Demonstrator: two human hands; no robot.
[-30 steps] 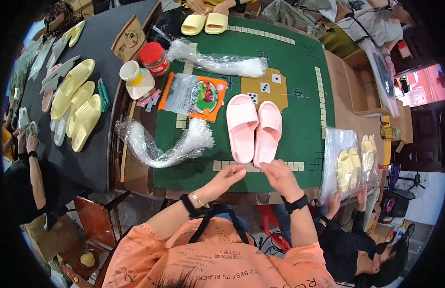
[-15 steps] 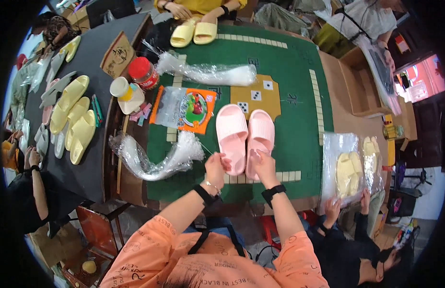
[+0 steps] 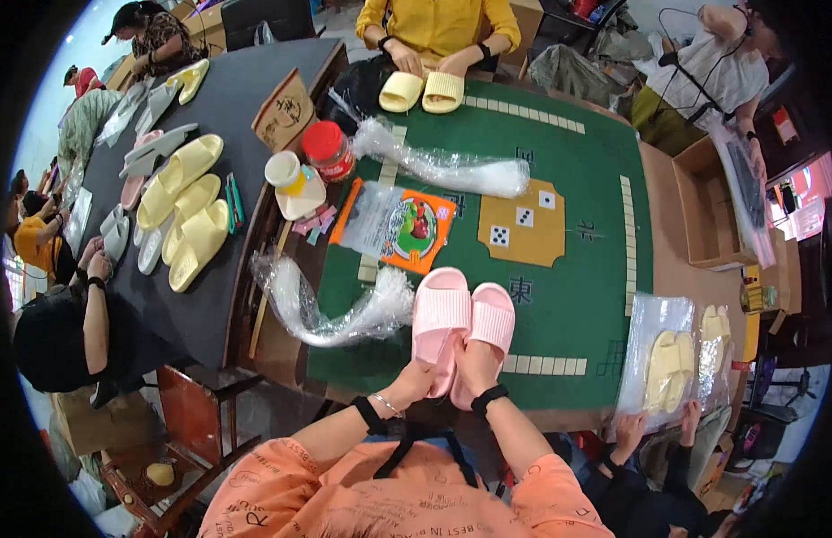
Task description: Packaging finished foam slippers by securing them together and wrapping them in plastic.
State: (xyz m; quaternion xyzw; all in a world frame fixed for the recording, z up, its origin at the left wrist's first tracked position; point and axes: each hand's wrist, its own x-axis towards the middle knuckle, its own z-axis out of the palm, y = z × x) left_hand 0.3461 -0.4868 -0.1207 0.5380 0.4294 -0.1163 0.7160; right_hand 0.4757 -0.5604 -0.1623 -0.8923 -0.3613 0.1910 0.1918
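Observation:
A pair of pink slippers, the left slipper (image 3: 443, 310) and the right slipper (image 3: 494, 316), is held side by side at the near edge of the green table mat, toes pointing away from me. My left hand (image 3: 412, 384) is closed on the outer heel edge of the left one. Between the two, my right hand (image 3: 476, 364) grips the right one near its inner edge; some of its fingertips are hidden. Left of the slippers lies a bundle of white strands in clear plastic (image 3: 331, 325). Beyond them rests an orange and clear printed bag (image 3: 403, 224).
Farther off are another plastic-wrapped bundle (image 3: 452, 170), a red-lidded jar (image 3: 328, 151) and a white-lidded jar (image 3: 284, 170). A person opposite handles yellow slippers (image 3: 443, 92). At right, another person's hands touch bagged yellow slippers (image 3: 669, 370). A dark table (image 3: 273, 99) bears more slippers.
Both pink slippers have come toward me, to the mat's near edge. My right hand has shifted in between them. The whole view has shifted too, showing more of the far side.

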